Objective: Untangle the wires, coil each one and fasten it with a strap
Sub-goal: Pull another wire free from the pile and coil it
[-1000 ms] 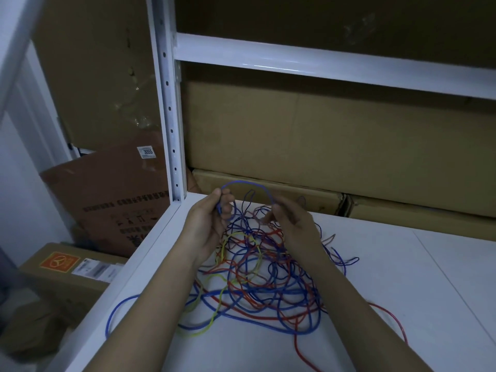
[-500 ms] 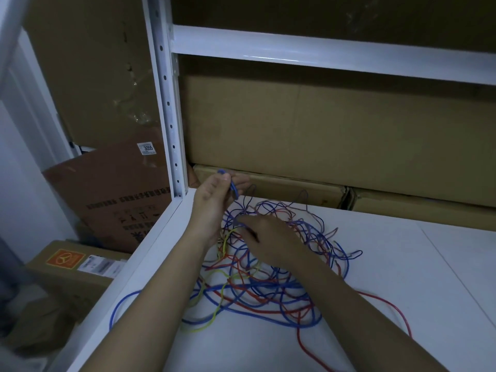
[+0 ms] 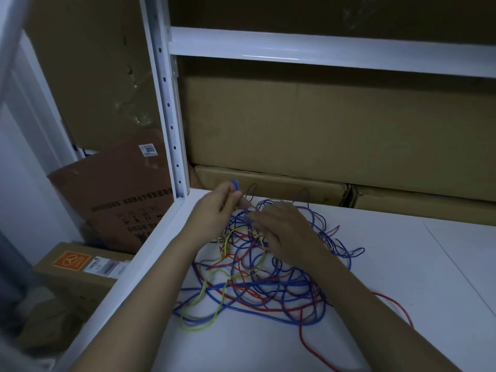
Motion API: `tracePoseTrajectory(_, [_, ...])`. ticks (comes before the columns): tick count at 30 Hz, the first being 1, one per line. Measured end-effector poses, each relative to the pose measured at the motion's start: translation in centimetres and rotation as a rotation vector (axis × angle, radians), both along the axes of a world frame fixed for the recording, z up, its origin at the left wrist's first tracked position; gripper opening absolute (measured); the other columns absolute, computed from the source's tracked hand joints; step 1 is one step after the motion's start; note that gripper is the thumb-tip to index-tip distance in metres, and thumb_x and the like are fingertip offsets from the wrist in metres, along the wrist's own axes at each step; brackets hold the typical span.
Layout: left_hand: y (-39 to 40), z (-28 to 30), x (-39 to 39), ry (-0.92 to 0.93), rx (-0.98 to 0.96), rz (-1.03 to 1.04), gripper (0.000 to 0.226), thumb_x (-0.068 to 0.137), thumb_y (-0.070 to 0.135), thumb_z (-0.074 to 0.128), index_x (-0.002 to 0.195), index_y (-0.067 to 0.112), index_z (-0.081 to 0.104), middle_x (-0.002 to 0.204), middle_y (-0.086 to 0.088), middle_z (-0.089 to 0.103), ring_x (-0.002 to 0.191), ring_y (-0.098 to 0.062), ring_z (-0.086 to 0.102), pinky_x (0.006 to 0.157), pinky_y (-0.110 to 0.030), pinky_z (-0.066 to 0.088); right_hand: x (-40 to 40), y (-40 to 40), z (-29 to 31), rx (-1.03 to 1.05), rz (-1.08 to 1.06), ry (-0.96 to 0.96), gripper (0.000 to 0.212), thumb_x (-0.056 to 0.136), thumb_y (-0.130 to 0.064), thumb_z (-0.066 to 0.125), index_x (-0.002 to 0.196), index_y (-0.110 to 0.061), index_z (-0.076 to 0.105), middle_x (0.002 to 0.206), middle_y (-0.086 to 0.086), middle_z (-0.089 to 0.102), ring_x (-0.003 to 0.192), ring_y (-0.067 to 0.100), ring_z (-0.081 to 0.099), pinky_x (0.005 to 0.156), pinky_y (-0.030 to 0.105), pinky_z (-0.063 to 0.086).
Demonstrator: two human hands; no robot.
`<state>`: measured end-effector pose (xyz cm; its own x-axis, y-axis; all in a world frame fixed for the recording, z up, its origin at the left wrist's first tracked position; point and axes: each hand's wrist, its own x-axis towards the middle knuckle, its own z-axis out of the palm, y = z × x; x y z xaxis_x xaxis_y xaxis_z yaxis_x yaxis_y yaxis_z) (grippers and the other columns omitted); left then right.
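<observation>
Big cardboard boxes (image 3: pixel 335 135) fill the back, stacked behind the white shelf frame (image 3: pixel 166 103); flatter boxes lie beneath them along the rear edge. White surface (image 3: pixel 402 277) takes up the lower right. Left of the frame, off the surface: a brown carton (image 3: pixel 120 194) leaning, label reading 3055, and a lower box (image 3: pixel 77 269) with an orange sticker.

Tangle of wires (image 3: pixel 257 275) sits on the surface near its left rear corner: mostly blue and red strands, one yellow-green loop at the front left, one red strand trailing off to the right. Still knotted together, no coils, no strap in view.

Both forearms come in from the bottom edge. Right hand (image 3: pixel 284 232) is palm-down over the top of the tangle, fingers curled into the strands; fingertips are blurred, so whether the grip actually pinches a wire, can't tell. Left hand (image 3: pixel 217 208) is raised just above the rear left of the pile, grip closed on a small bunch of blue wire (image 3: pixel 235 185) that sticks up above thumb and fingers.
</observation>
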<state>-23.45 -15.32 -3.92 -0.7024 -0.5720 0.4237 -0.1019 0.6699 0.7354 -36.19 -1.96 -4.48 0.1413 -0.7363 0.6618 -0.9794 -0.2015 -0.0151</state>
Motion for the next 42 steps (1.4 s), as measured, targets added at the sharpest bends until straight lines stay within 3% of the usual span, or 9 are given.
tracePoseTrajectory(3, [1.2, -0.1, 0.5, -0.026, 0.095, -0.144, 0.030, 0.103, 0.019, 0.041, 0.077, 0.010, 0.054, 0.063, 0.012, 0.062, 0.060, 0.002, 0.053, 0.064, -0.014, 0.039, -0.5, -0.3, 0.7, -0.114, -0.058, -0.174, 0.018, 0.095, -0.011, 0.053, 0.099, -0.005, 0.070, 0.078, 0.010, 0.060, 0.071, 0.021, 0.050, 0.066, 0.030, 0.037])
tracePoseTrajectory(15, [2.4, 1.4, 2.0, 0.222, 0.734, -0.590, 0.026, 0.097, 0.023, 0.043, 0.081, 0.008, 0.057, 0.058, -0.004, 0.045, 0.055, -0.012, 0.045, 0.060, -0.021, 0.042, -0.9, -2.5, 1.2, 0.195, 0.083, -1.080, 0.028, 0.097, -0.030, 0.051, 0.075, -0.019, 0.066, 0.068, -0.002, 0.060, 0.064, 0.005, 0.057, 0.065, 0.015, 0.045])
tracePoseTrajectory(19, [2.7, 2.2, 2.0, 0.340, 0.809, -0.480, 0.022, 0.094, 0.020, 0.040, 0.082, 0.005, 0.050, 0.051, 0.003, 0.039, 0.048, -0.009, 0.036, 0.052, -0.018, 0.035, -1.2, -2.5, 0.4, 0.263, -0.066, -0.812, 0.058, 0.090, -0.066, 0.037, 0.077, -0.017, 0.065, 0.074, 0.002, 0.064, 0.072, 0.017, 0.059, 0.072, 0.032, 0.048])
tracePoseTrajectory(21, [2.5, 2.6, 1.8, 0.458, 0.874, -0.410, 0.025, 0.100, 0.017, 0.033, 0.082, 0.007, 0.047, 0.050, 0.006, 0.035, 0.046, -0.008, 0.032, 0.050, -0.017, 0.032, -1.8, -2.3, -0.1, 0.246, -0.132, -0.606, 0.049, 0.098, -0.053, 0.036, 0.090, -0.013, 0.064, 0.087, 0.005, 0.062, 0.082, 0.016, 0.056, 0.077, 0.036, 0.045])
tracePoseTrajectory(24, [1.9, 3.7, 1.4, 0.586, 0.950, -0.367, 0.032, 0.104, 0.017, 0.025, 0.082, 0.009, 0.047, 0.050, 0.007, 0.034, 0.046, -0.007, 0.031, 0.049, -0.017, 0.033, -1.9, -1.9, -0.3, 0.305, -0.123, -0.747, 0.020, 0.103, -0.031, 0.040, 0.111, -0.028, 0.058, 0.098, -0.011, 0.061, 0.090, 0.010, 0.058, 0.080, 0.030, 0.048])
tracePoseTrajectory(28, [1.5, 5.1, 0.7, 0.670, 0.948, -0.314, 0.034, 0.106, 0.020, 0.023, 0.083, 0.009, 0.045, 0.051, 0.008, 0.036, 0.049, -0.008, 0.034, 0.054, -0.018, 0.032, -1.5, -1.8, 1.0, 0.342, -0.140, -0.816, 0.021, 0.104, -0.023, 0.038, 0.094, -0.022, 0.057, 0.069, -0.006, 0.050, 0.059, 0.014, 0.044, 0.062, 0.035, 0.038])
tracePoseTrajectory(32, [1.6, 6.3, -0.2, 0.689, 0.916, -0.261, 0.033, 0.107, 0.021, 0.023, 0.083, 0.012, 0.045, 0.055, 0.007, 0.039, 0.053, -0.010, 0.037, 0.053, -0.016, 0.035, -0.8, -2.3, 4.2, 0.254, -0.212, -0.420, 0.020, 0.100, -0.034, 0.044, 0.086, -0.021, 0.050, 0.072, -0.011, 0.042, 0.066, 0.003, 0.042, 0.057, 0.017, 0.030])
tracePoseTrajectory(34, [1.5, 7.3, -0.7, 0.719, 0.916, -0.255, 0.033, 0.107, 0.021, 0.024, 0.082, 0.013, 0.045, 0.056, 0.007, 0.040, 0.053, -0.009, 0.038, 0.053, -0.015, 0.036, -0.1, -2.4, 5.9, 0.107, -0.212, -0.400, 0.028, 0.100, -0.032, 0.045, 0.078, -0.015, 0.049, 0.069, -0.005, 0.041, 0.065, 0.010, 0.041, 0.057, 0.026, 0.030])
tracePoseTrajectory(42, [1.7, 11.0, -2.6, 0.701, 0.764, -0.275, 0.032, 0.106, 0.017, 0.023, 0.082, 0.012, 0.044, 0.050, 0.008, 0.044, 0.050, -0.009, 0.039, 0.055, -0.021, 0.027, -0.8, -3.4, 17.4, -0.088, 0.336, -1.650, 0.044, 0.105, -0.036, 0.026, 0.078, -0.013, 0.053, 0.041, -0.008, 0.030, 0.032, 0.003, 0.020, 0.036, 0.017, 0.014])
